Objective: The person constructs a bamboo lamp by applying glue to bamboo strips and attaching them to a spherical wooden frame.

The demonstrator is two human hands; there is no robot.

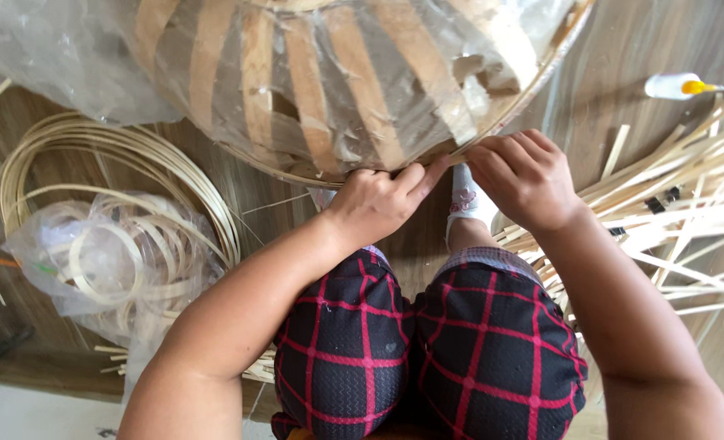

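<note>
The left hand (378,204) and right hand (525,175) are meeting at the lower rim of a big bamboo frame (337,90), which is filling the top of the view from 10 to 1 o'clock and is wrapped in clear plastic (60,57). Both hands are pinching closed on the thin rim strip (492,130), fingertips touching just where it is running up toward 1 o'clock.

To do this well, the pinch should probably be staying tight at the joint, with the strip lying flat against the ribs.

Coiled hoops (117,155) are lying at 9 o'clock, a bag of rings (109,261) below them, loose strips (679,204) at 3 o'clock, a glue bottle (675,85) at 2 o'clock.
</note>
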